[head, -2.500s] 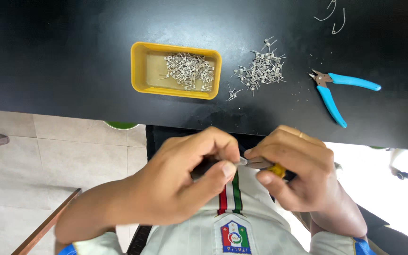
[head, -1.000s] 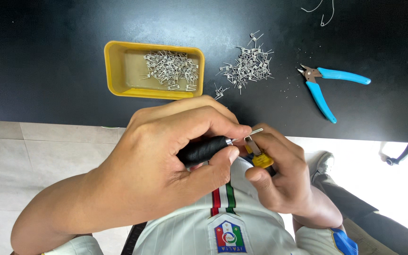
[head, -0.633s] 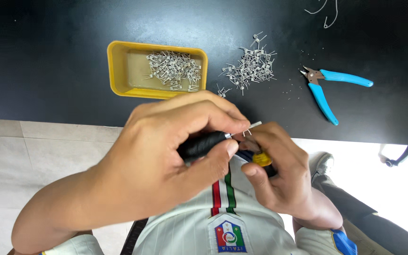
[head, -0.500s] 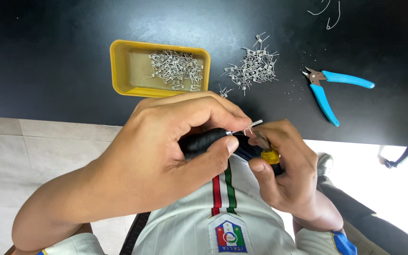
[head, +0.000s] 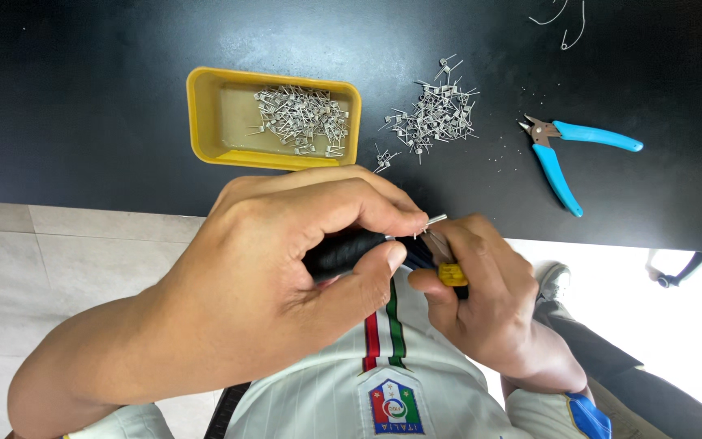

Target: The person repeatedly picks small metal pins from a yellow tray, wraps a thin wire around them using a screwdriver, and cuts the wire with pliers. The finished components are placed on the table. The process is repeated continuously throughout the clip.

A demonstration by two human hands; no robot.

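Seen from above, the left hand (head: 286, 276) is curled into a close grip around a black cylindrical tool (head: 347, 250), its thumb and forefinger pressed together near the tool's front end, where a thin metal pin (head: 435, 219) sticks out. The right hand (head: 489, 301) meets it there: its fingers are closed around a small tool with a yellow-marked handle (head: 452, 275), whose tip lies against the pin, though the exact contact is too small to make out. Both hands are held in front of the chest, over a white striped shirt (head: 392, 382), just short of the edge of the black table (head: 83, 97). On that table, straight beyond the left hand, stands a yellow rectangular tray (head: 205, 114) holding a heap of small wire coils (head: 302, 118). Just to the right of the tray lies a loose pile of the same wire coils (head: 436, 114), scattered on the bare tabletop. Further right, well apart from the hands, a pair of blue-handled cutters (head: 566, 150) lies with its handles spread. Two bent wire offcuts (head: 566, 20) rest near the far edge.
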